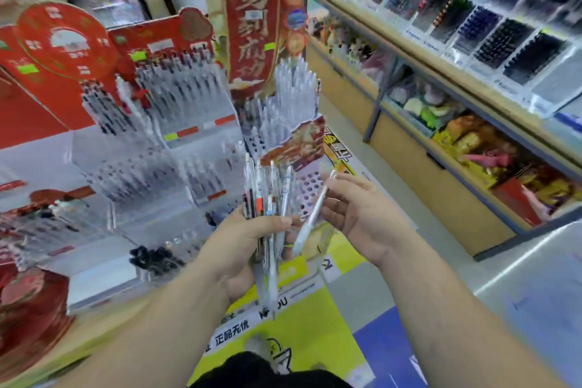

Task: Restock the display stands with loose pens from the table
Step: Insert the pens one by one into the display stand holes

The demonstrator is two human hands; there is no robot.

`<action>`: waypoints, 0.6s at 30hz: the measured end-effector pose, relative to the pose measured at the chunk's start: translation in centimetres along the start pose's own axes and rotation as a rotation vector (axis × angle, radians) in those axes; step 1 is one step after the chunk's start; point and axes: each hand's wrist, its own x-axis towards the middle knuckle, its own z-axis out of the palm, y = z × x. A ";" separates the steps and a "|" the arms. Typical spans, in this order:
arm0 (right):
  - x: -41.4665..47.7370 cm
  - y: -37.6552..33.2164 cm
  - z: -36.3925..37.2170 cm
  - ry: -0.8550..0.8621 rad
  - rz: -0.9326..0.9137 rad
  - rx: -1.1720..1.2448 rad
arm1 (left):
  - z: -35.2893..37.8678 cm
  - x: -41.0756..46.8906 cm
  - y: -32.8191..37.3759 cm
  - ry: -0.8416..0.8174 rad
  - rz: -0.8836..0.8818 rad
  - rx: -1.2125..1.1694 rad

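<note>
My left hand [252, 249] grips a bundle of several loose pens [267, 198], upright, tips down, in front of me. My right hand [356, 211] holds a single white pen [311, 214] at a slant between thumb and fingers, just right of the bundle. Beyond both hands stands a tiered clear display stand [176, 148] with rows of pens, and a white perforated pen holder [307, 189] with empty holes shows directly behind the bundle. The frame is blurred.
Red cardboard display signs [252, 25] rise behind the stands on the table [104, 334]. To the right runs a wooden shelf unit [441, 123] with pen racks above and packaged goods below. A yellow and blue floor mat [315, 324] lies beneath my arms.
</note>
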 end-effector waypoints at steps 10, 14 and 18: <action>5.1 -3.7 -4.0 0.163 -0.148 -0.145 | 0.0 6.7 2.3 0.005 0.032 -0.016; 8.0 -5.0 -4.5 0.185 -0.226 -0.244 | -0.4 8.4 2.9 0.047 0.029 -0.077; 11.8 -4.3 -4.7 0.115 -0.251 -0.457 | -0.5 9.3 2.9 0.120 0.052 -0.134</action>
